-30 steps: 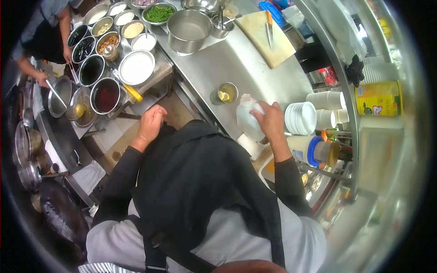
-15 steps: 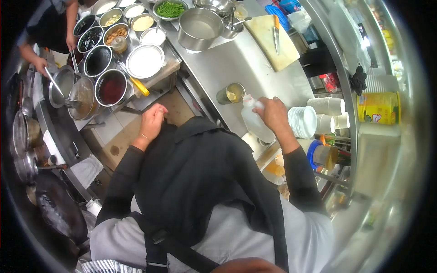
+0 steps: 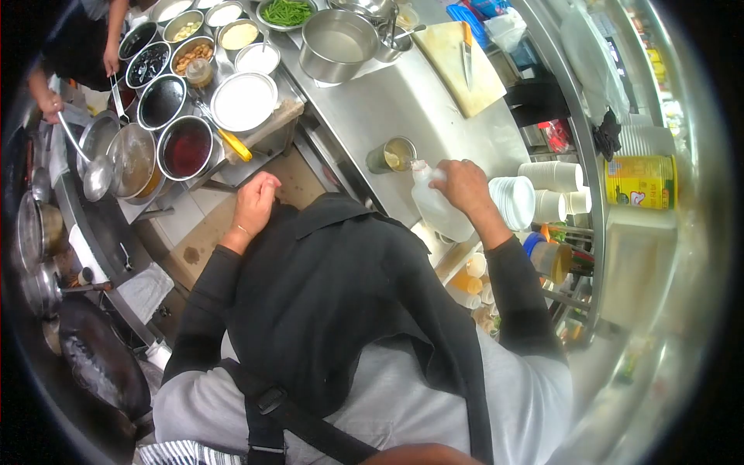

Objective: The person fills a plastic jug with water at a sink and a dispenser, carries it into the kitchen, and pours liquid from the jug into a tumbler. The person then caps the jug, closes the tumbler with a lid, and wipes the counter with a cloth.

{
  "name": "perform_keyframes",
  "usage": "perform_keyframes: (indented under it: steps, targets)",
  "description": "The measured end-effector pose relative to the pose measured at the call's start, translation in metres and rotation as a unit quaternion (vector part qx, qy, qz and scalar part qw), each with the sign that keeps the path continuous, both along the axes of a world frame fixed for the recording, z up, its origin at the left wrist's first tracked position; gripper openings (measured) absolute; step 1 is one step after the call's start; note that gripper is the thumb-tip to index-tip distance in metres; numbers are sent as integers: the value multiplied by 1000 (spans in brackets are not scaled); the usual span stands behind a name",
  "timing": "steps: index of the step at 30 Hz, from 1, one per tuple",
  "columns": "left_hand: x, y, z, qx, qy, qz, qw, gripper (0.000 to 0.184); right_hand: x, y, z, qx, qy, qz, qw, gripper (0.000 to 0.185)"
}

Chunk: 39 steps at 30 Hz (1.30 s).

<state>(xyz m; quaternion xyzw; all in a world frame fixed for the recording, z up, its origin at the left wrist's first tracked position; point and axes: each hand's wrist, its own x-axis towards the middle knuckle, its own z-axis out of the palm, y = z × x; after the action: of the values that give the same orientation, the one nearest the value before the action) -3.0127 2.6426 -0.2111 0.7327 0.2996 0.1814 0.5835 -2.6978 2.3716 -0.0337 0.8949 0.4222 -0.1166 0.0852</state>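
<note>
My right hand [image 3: 463,186] grips a translucent plastic jug [image 3: 439,205], tilted with its mouth at the rim of a metal cup [image 3: 391,155]. Something pale yellow shows inside the cup, which stands on the steel counter [image 3: 372,112]. Whether liquid is flowing is too small to tell. Near the front of my black apron, my left hand [image 3: 256,203] is closed, its fingers curled together, with nothing visible in them. Just right of the jug is a stack of white lids [image 3: 511,203].
Pots of sauces [image 3: 186,147] and a yellow-handled tool [image 3: 235,145] fill the left table. A co-worker's hand [image 3: 50,106] holds a ladle [image 3: 97,178]. Up the counter are a large pot [image 3: 339,45] and a knife [image 3: 467,58] on a cutting board [image 3: 449,66]. White cups [image 3: 554,177] stand right.
The jug has tilted further and its mouth has come to the cup's rim. My left hand stays closed. The co-worker's ladle has moved out of the pot toward the left.
</note>
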Motion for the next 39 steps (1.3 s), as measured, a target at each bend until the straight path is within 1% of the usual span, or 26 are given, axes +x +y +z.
perform_keyframes:
  steps: [3,8,13,15,18,20,23,27,31,34,36,39]
  targets:
    - [0,1,-3,11,-5,0,1000,26,2,2,0,-4,-9,4,1000,31]
    - [0,3,-3,-2,-9,8,1000,25,-1,8,6,-6,-9,11,1000,32]
    - [-2,5,-9,-2,-13,9,1000,24,1,12,6,-30,2,6,1000,34]
    - [-4,6,-10,-6,8,-1,1000,28,3,11,5,-37,5,2,999,35]
    - [-5,8,-14,-14,6,-6,1000,28,2,11,5,-22,-1,11,1000,36]
    - [-4,8,-14,-12,-4,1,1000,27,1,16,9,-49,8,-4,999,38]
    - [-4,9,-15,-11,-13,7,1000,26,2,14,9,-35,5,9,999,38]
    - [-5,10,-8,-11,3,5,1000,25,4,15,8,-41,7,7,999,38]
    - [-6,10,-12,-5,1,7,1000,25,1,16,10,-45,12,0,999,37]
    - [-5,9,-12,-24,1,10,1000,24,2,15,9,-48,10,-5,999,37]
    - [-5,9,-20,0,-35,16,999,25,1,15,9,-49,10,-8,999,37]
    - [-6,11,-10,-14,-9,6,1000,24,1,17,10,-50,14,-12,999,39]
